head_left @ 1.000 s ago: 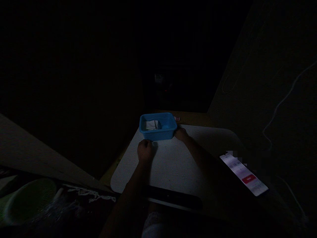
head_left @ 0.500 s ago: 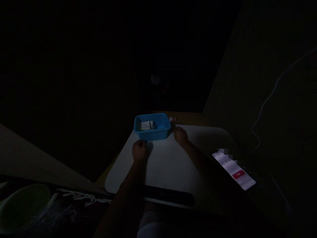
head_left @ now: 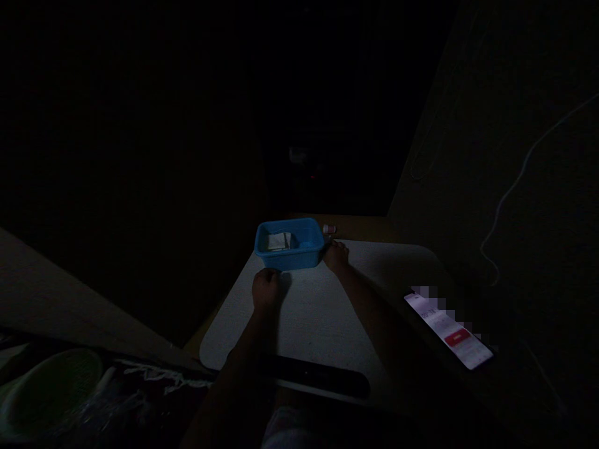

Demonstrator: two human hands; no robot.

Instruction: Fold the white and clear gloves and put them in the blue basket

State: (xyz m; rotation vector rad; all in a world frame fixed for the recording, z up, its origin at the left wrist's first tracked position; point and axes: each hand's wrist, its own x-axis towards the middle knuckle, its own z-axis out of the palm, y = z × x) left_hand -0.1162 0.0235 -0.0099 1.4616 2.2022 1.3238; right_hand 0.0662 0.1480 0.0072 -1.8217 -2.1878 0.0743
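Observation:
A blue plastic basin stands at the far end of a white low table. Folded white packets or papers lie inside it on the left. My left hand is closed on the tabletop, just in front of the basin's near left corner; whatever its fingers hold, if anything, is hidden. Close by the basin's right side, my right hand has its fingers curled. A small pale bit shows by its fingertips, too dim to name.
Behind the basin lies a small white-and-red container. A lit phone rests to the right. The table has a dark slot near its front edge. A green bowl is at lower left. A pale cord hangs at right.
My right hand has shifted slightly left, closer to the basin, and its fingers have turned. The left hand stays in about the same place. The whole view has moved a little.

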